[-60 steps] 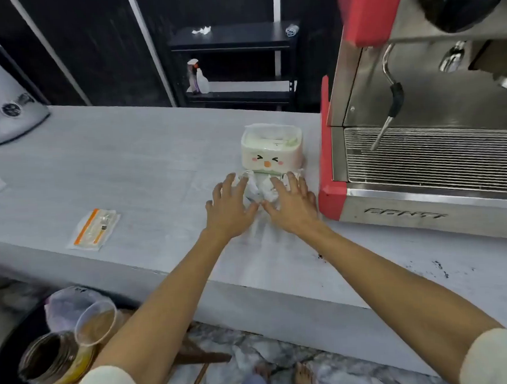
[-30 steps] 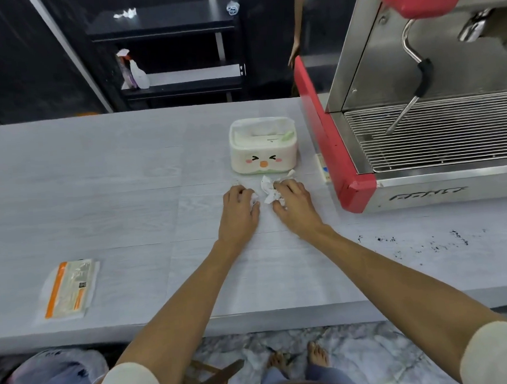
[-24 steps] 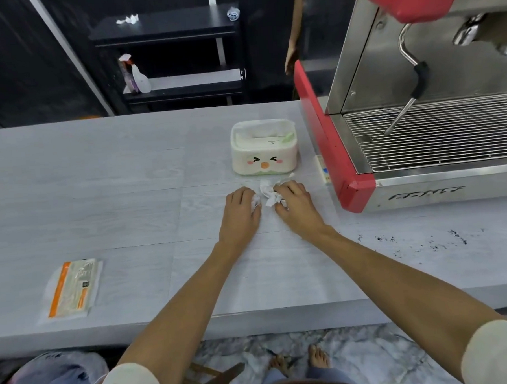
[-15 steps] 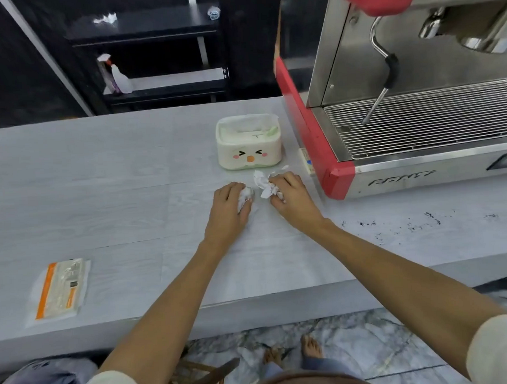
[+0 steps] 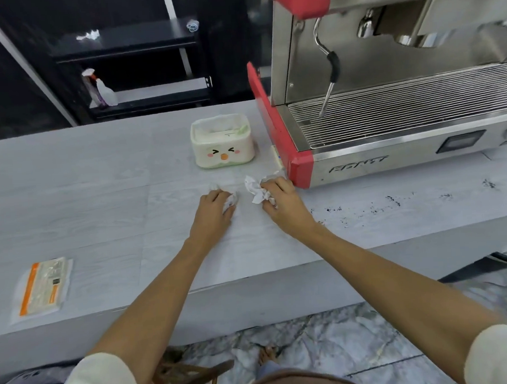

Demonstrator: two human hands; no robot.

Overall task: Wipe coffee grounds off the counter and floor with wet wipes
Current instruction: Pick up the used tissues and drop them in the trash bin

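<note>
Near the middle of the grey counter (image 5: 69,183), just in front of the wipe box (image 5: 222,144), two crumpled wet wipes are held down on the surface. One wipe (image 5: 228,201) is bunched under the curled fingers of the left hand (image 5: 214,214); the other wipe (image 5: 256,190) is gripped in the curled fingers of the right hand (image 5: 282,203), its loose end sticking out toward the left hand. The two hands are kept slightly apart. The right hand is set just beside the red front corner of the coffee machine (image 5: 388,102), which is stood at the counter's right end. Dark coffee grounds (image 5: 373,207) are scattered along the counter's front strip, before the machine and to the right of the right hand. A flat orange-and-white packet (image 5: 41,286) is laid near the front edge at the left. A marbled floor (image 5: 327,343) is seen below the counter
</note>
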